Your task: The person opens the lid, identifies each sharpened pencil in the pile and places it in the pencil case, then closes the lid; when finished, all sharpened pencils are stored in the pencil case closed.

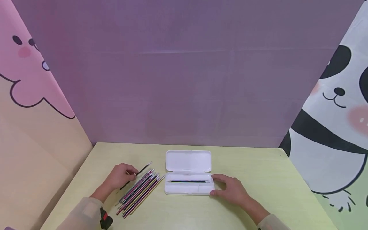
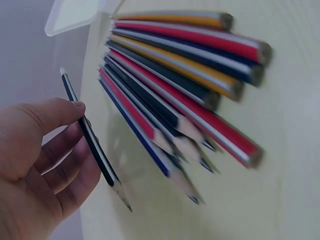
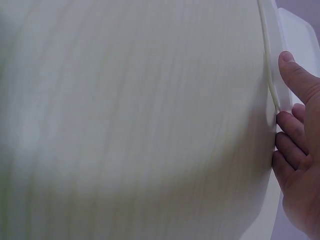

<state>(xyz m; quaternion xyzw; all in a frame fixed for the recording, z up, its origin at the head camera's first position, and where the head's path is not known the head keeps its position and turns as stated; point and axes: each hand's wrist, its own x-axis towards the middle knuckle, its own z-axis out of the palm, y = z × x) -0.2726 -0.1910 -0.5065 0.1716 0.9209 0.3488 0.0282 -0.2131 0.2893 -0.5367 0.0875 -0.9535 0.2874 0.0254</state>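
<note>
A white pencil case (image 1: 188,188) lies open on the pale green table (image 1: 258,179), lid (image 1: 188,160) flat behind it, one dark pencil (image 1: 188,181) inside. My right hand (image 1: 230,188) rests against the case's right end; its fingertips (image 3: 287,122) touch the case rim (image 3: 272,85) in the right wrist view. My left hand (image 1: 122,175) pinches a black pencil (image 1: 142,170) between thumb and fingers; the same black pencil (image 2: 92,140) shows in the left wrist view, tip down. Beside it lies a fanned row of coloured pencils (image 1: 139,193), again the coloured pencils (image 2: 185,95).
Purple backdrop (image 1: 184,70) stands behind the table. A pink cartoon panel (image 1: 31,83) closes the left side, a panda panel (image 1: 336,121) the right. A black and red device (image 1: 105,220) sits on my left wrist.
</note>
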